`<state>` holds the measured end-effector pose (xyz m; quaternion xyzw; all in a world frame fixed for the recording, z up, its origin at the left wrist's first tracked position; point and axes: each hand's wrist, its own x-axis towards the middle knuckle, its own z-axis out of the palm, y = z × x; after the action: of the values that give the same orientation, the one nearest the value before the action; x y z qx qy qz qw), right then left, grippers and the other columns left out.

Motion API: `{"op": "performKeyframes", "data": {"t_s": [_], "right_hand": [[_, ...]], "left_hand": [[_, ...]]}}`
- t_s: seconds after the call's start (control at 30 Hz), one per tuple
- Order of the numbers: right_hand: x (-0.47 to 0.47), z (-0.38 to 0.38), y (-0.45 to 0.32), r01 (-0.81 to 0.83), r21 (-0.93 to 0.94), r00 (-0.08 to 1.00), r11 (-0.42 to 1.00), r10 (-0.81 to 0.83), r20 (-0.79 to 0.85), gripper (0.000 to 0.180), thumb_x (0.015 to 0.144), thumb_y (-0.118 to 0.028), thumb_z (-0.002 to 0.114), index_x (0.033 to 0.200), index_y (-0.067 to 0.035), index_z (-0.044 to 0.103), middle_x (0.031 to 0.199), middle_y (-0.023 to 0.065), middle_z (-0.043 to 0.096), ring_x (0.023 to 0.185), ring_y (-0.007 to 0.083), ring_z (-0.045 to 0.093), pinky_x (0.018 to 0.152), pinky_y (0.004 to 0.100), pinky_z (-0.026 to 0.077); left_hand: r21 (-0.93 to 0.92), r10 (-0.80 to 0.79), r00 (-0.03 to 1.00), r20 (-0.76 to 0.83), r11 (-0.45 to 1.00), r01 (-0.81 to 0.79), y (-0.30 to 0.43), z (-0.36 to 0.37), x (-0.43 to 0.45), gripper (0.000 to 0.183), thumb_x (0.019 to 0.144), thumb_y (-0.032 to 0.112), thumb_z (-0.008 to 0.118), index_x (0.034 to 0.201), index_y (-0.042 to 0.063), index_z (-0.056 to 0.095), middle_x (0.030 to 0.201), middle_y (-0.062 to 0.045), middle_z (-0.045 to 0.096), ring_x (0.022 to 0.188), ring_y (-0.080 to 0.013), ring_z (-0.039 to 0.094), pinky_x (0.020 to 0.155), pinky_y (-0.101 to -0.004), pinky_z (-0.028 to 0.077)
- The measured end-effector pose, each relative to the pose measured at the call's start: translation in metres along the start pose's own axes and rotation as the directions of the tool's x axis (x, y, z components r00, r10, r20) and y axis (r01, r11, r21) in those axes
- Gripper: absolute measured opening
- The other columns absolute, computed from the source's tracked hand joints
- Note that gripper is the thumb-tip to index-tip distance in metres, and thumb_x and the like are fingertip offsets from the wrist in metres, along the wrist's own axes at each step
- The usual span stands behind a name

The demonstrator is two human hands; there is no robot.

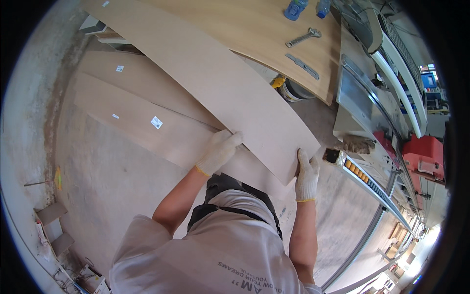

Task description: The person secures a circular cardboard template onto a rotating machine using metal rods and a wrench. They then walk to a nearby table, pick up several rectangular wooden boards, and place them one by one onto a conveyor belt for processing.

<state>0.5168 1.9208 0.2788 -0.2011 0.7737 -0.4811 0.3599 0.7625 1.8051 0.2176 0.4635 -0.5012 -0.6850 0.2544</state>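
Note:
A long, pale brown board (pixel 216 70) runs from the upper left to a spot in front of me, with a small label at its far end. My left hand (pixel 220 149), in a knitted work glove, grips its left long edge. On its near short end is my right hand (pixel 307 172), gloved the same way, with the thumb on the upper face. Lower down lie more long boards; one (pixel 137 112) bears two labels, another (pixel 106 64) one. My fingers under the held board are hidden.
A wooden tabletop (pixel 257 22) carries an adjustable wrench (pixel 304 37), a grey utility knife (pixel 303 66) and plastic bottles (pixel 295 9). Below its edge stands a bucket (pixel 293 92). Right of me are a metal beam with rollers (pixel 371 183) and a machine with a red housing (pixel 422 158). A wall (pixel 29 92) rises at left.

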Motion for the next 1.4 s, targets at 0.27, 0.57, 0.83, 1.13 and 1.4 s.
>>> {"op": "performKeyframes", "data": {"t_s": [0.27,0.57,0.83,1.13,1.4], "right_hand": [[-0.003,0.001,0.003,-0.031,-0.004,0.999,1.000,0.031,0.014,0.037,0.104,-0.031,0.069,0.119,0.003,0.068,0.088,0.0011,0.063,0.070,0.0084,0.050,0.059,0.0279,0.041],[-0.012,0.003,0.014,-0.103,0.017,0.994,0.995,0.102,0.047,0.035,0.104,-0.031,0.069,0.118,0.001,0.067,0.086,0.0007,0.062,0.067,0.0093,0.051,0.058,0.0287,0.043],[-0.040,0.007,0.030,-0.153,-0.138,0.986,0.979,0.160,0.041,0.041,0.100,-0.035,0.073,0.096,0.005,0.066,0.076,0.0039,0.061,0.068,0.0112,0.054,0.060,0.0316,0.047],[-0.098,-0.103,0.077,-0.284,0.175,0.948,0.943,0.303,-0.095,0.022,0.097,-0.020,0.075,0.096,-0.003,0.062,0.089,0.0020,0.061,0.076,0.0146,0.055,0.066,0.0332,0.046],[-0.156,-0.196,0.179,-0.251,0.481,0.730,0.840,0.490,-0.476,0.079,0.106,-0.060,0.054,0.156,0.002,0.050,0.154,0.0153,0.057,0.138,0.0298,0.057,0.114,0.0415,0.046]], "left_hand": [[0.054,0.025,0.999,-0.041,0.998,-0.022,0.013,-0.006,0.005,0.025,0.102,0.017,0.064,0.107,-0.006,0.071,0.094,-0.002,0.068,0.088,-0.0137,0.061,0.080,-0.0330,0.050],[0.035,0.253,0.945,-0.208,0.967,-0.252,-0.013,-0.016,0.009,0.038,0.104,0.030,0.063,0.099,-0.006,0.072,0.090,-0.002,0.069,0.083,-0.0113,0.060,0.074,-0.0325,0.050],[-0.357,-0.009,0.892,-0.452,0.918,-0.171,-0.030,-0.066,0.030,0.043,0.102,0.038,0.067,0.101,-0.005,0.071,0.089,-0.003,0.066,0.081,-0.0144,0.063,0.068,-0.0353,0.052],[-0.590,-0.088,0.823,-0.561,0.740,-0.323,0.029,-0.151,0.064,0.057,0.096,0.028,0.078,0.130,-0.015,0.060,0.125,-0.018,0.068,0.111,-0.0264,0.069,0.091,-0.0411,0.060],[-0.357,-0.134,0.790,-0.599,0.927,-0.113,0.015,-0.065,0.019,0.049,0.104,0.034,0.071,0.134,-0.004,0.067,0.124,-0.008,0.070,0.110,-0.0164,0.066,0.096,-0.0332,0.055]]}}
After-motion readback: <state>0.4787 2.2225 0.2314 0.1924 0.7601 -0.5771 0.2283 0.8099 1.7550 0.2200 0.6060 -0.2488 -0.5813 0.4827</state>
